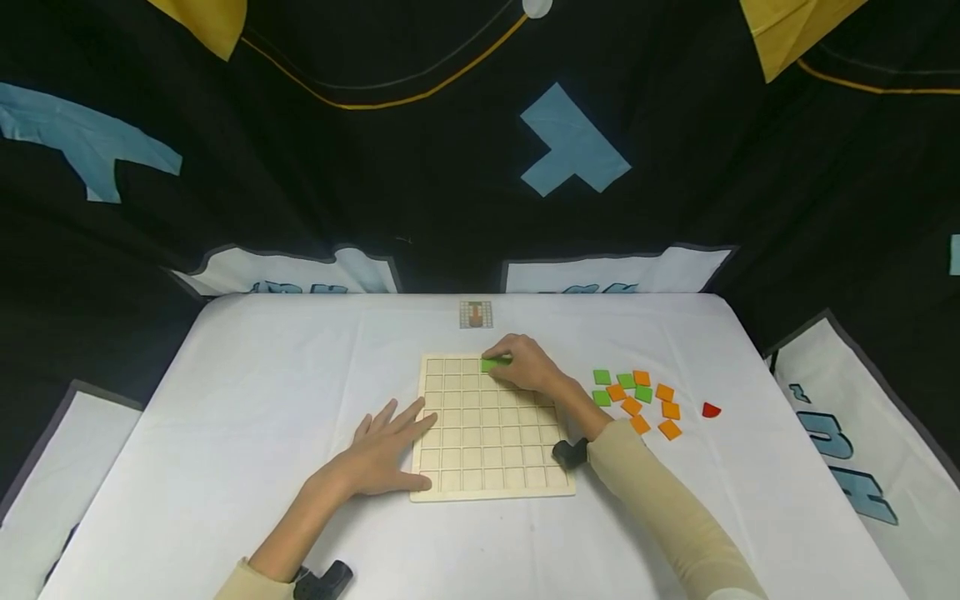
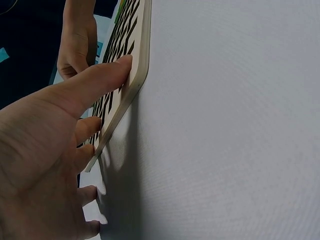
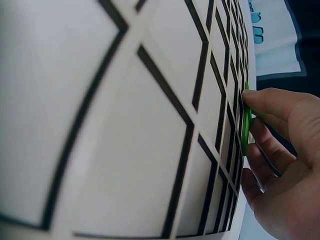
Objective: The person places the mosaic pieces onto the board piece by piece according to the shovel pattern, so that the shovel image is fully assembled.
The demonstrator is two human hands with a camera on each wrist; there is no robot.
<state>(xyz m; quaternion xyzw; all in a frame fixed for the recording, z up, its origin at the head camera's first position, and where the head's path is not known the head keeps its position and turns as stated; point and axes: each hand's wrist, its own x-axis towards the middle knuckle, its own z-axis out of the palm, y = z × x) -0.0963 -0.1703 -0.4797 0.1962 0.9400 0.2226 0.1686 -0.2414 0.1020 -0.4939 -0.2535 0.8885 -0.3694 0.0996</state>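
Observation:
A pale wooden grid board (image 1: 472, 458) lies flat on the table. My left hand (image 1: 382, 454) is spread at its left side, fingertips and thumb on the board's edge. The left wrist view shows that thumb (image 2: 112, 72) pressed on the rim near a corner. At the far row of the grid, my right hand (image 1: 523, 364) pinches a green square tile (image 1: 506, 360). Green also shows just left of its fingertips, in a far-row cell. From the right wrist view, green tile edges (image 3: 245, 135) stand out at the far grid squares beside the fingers.
Right of the board lie several loose green tiles (image 1: 602, 377) and orange tiles (image 1: 670, 429), with a red rounded piece (image 1: 710, 410) farther right. A small picture card (image 1: 476, 315) sits beyond the board on the white-covered table (image 1: 262, 400). A dark patterned curtain (image 1: 450, 183) hangs behind.

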